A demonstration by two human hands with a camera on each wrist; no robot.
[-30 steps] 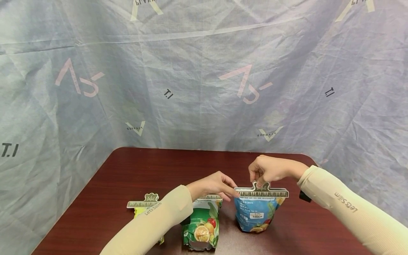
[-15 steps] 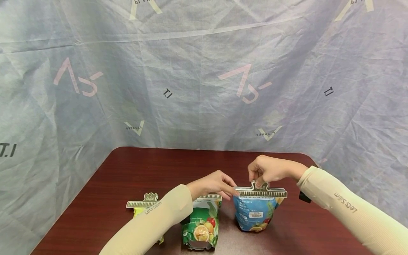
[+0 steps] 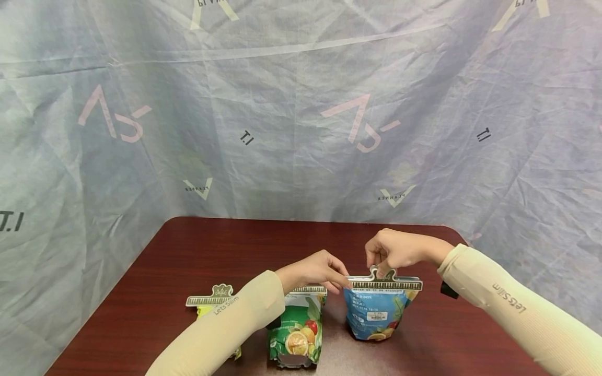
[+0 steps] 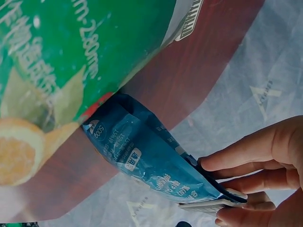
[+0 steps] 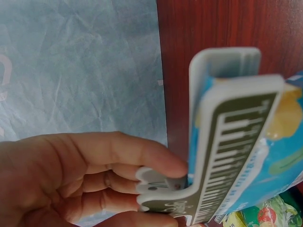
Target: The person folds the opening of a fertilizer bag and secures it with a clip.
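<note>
A blue bag (image 3: pixel 371 316) with fruit pictures stands upright at the right of the table. Along its top lies a bag clip (image 3: pixel 388 285) with a piano-key pattern. My right hand (image 3: pixel 400 248) pinches the clip's handle between thumb and fingers. In the right wrist view, the bars of the clip (image 5: pixel 239 142) stand apart at the near end, with the bag's edge between them. My left hand (image 3: pixel 314 270) holds the top left corner of the bag. The left wrist view has its fingers (image 4: pixel 241 153) behind the bag and its thumb near the clip's end.
A green fruit-print bag (image 3: pixel 296 331) with a similar clip (image 3: pixel 310 290) stands below the left hand. Farther left is a yellow bag (image 3: pixel 203 312), partly hidden by the left sleeve, with its own clip (image 3: pixel 213 296). A grey cloth (image 3: pixel 296 104) hangs behind the dark red table (image 3: pixel 244 240).
Both hands keep their hold on the blue bag and its clip. The bag and clip have shifted very slightly left in the view; the other bags stay put.
</note>
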